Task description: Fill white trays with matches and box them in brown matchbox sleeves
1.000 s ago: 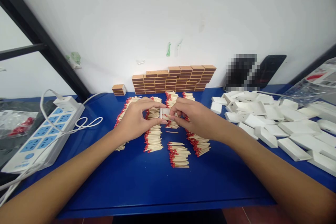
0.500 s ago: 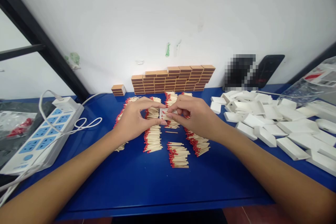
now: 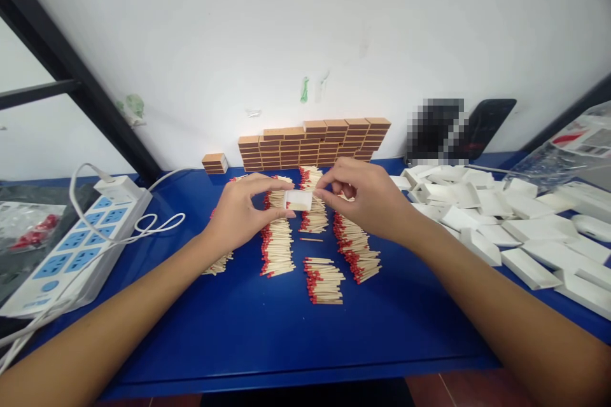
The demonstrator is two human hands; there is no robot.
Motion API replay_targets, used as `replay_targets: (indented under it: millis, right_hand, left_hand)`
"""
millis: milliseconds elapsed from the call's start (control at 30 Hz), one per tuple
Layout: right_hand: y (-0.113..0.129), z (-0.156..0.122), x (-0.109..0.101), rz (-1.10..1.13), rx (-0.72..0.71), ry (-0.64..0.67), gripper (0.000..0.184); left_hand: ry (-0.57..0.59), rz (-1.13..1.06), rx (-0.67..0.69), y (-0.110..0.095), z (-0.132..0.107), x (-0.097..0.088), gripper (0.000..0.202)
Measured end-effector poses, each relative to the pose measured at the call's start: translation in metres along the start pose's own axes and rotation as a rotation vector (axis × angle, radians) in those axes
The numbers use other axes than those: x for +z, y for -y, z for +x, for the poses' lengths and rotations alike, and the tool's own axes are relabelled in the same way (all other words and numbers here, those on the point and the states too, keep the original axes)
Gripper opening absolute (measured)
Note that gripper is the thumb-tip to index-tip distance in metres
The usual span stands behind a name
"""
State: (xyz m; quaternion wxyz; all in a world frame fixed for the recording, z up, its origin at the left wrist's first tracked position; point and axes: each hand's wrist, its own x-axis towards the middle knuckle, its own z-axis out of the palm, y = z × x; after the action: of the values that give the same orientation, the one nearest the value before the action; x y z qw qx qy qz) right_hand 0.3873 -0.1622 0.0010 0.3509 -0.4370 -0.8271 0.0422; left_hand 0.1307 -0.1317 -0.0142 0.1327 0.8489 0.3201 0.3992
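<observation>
My left hand (image 3: 241,210) grips a small white matchbox tray (image 3: 299,201) by its left end, thumb on the near side and fingers on the far side. The tray is tilted so its inside shows, with a little red and pale wood of matches in it. At its right end is my right hand (image 3: 360,194), thumb and forefinger pinched together; what is between them, if anything, is too small to make out. Rows of red-tipped matches (image 3: 277,248) lie beneath and around both hands. A smaller bunch of matches (image 3: 324,281) and a single match (image 3: 311,240) lie nearer me.
Brown matchboxes (image 3: 310,149) are stacked along the wall, with a small separate stack (image 3: 214,163) to their left. White trays (image 3: 482,210) are heaped at right. A power strip (image 3: 76,254) with white cables stands at left on the blue table (image 3: 238,337).
My right hand has moved slightly right and up from over the tray to its right end. The tray has shifted a little left and now shows its inside more.
</observation>
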Motion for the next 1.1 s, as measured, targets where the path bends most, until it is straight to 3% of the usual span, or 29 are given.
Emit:
replay_targets:
  millis: [200,333,767,967,1100]
  right_hand:
    - [-0.009,0.002,0.002,-0.037,0.027,0.341,0.007]
    - [0.001,-0.003,0.004,0.063,0.043,0.47,0.007]
    - [0.002,-0.008,0.012,-0.144,0.029,0.556,0.014]
    - [0.011,-0.009,0.009,0.0,0.049,0.526,0.012]
    - [0.018,-0.012,0.011,0.057,0.072,0.572,0.011]
  left_hand:
    - [-0.003,0.065,-0.017,0.014,0.002,-0.005,0.042]
    - [-0.01,0.101,0.009,0.017,0.003,-0.005,0.042]
    - [0.011,0.124,0.083,0.012,0.001,-0.001,0.039]
    - [0.003,0.129,0.08,0.013,0.0,-0.001,0.041]
    - [0.004,0.132,0.09,0.013,0.0,-0.002,0.039]
